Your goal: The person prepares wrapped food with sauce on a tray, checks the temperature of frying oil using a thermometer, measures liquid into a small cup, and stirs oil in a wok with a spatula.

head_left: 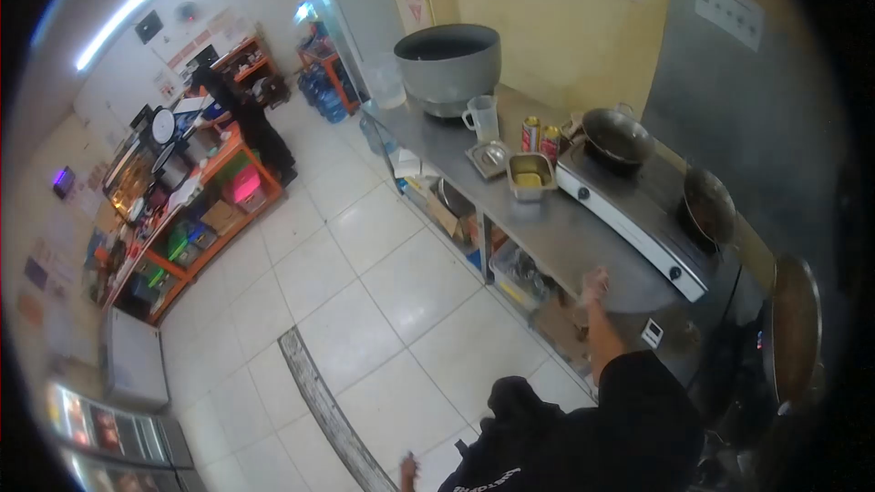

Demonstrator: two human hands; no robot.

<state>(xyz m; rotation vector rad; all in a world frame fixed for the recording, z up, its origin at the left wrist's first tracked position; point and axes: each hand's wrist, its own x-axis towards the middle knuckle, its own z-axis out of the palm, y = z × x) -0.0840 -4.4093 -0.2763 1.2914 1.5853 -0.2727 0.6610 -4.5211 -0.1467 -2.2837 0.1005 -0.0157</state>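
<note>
My right hand (595, 284) is at the front edge of the steel counter (565, 228), below the two-burner gas stove (629, 219). It is small and blurred, so how its fingers are set and whether they hold anything is unclear. A small white device with a dark display (652, 333) lies on the counter to the right of that hand. My left hand (410, 472) hangs low over the tiled floor at the bottom edge of the view, only partly showing. A steel pan with yellowish liquid (530, 175) stands beside the stove.
Two woks (618, 138) (707, 208) sit on the stove, and a larger one (795, 333) is at far right. Two cans (531, 135), a clear jug (483, 118) and a big grey pot (448, 68) stand farther along. A person in black (251, 128) is by the orange shelves (205, 241).
</note>
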